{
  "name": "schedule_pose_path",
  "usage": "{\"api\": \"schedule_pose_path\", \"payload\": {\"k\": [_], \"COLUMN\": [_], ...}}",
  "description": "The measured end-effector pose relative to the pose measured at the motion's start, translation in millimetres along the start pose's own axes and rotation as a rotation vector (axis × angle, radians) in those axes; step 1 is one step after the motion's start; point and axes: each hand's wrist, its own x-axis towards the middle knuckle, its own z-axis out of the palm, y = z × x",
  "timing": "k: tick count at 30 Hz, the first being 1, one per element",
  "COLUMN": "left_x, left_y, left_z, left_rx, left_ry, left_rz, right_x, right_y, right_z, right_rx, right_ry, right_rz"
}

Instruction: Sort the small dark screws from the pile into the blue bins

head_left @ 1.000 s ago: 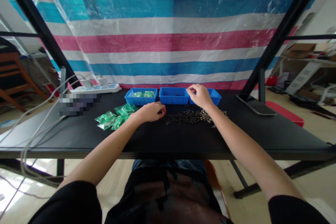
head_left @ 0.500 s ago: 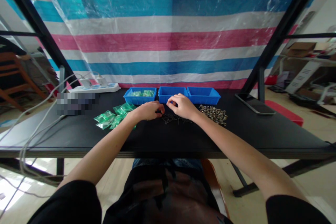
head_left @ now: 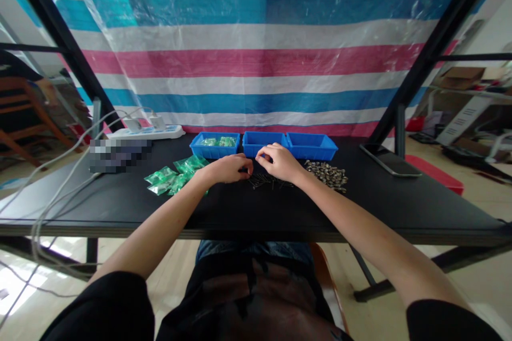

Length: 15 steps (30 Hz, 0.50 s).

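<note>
My left hand (head_left: 229, 168) rests curled on the black table (head_left: 120, 202), fingers closed near the left end of a row of dark screws (head_left: 268, 182). My right hand (head_left: 277, 161) hovers just over those screws with thumb and fingers pinched together; what it pinches is too small to name. A heap of shiny metal fasteners (head_left: 328, 174) lies to the right of that hand. Green plastic bags (head_left: 172, 179) are scattered left of my left hand. Three blue bins stand behind: the left bin (head_left: 215, 145) holds green bags, then the middle bin (head_left: 262, 144) and the right bin (head_left: 312, 146).
A white power strip (head_left: 146, 132) with plugs and grey cables sits at the back left. A dark phone (head_left: 390, 159) lies at the right beside a black frame post. A striped tarp hangs behind the table. A red object stands on the floor at right.
My right hand came back from the right blue bin to the screws in front of the middle bin. My left hand stayed where it was.
</note>
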Motion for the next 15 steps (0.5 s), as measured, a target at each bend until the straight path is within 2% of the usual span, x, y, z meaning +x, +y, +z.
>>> {"api": "schedule_pose_path", "payload": {"k": [6,15], "left_x": [0.3,1.3], "left_y": [-2.2,-3.7], "left_z": [0.0,2.7], "left_rx": [-0.015,-0.037], "left_ry": [-0.024,0.001], "left_rz": [-0.005,-0.005], "right_x": [0.5,-0.2], "right_y": [1.1,1.1], "right_z": [1.4,2.0], "right_rx": [0.001,-0.001], "right_ry": [-0.003,-0.025], "right_rz": [-0.011,-0.017]}}
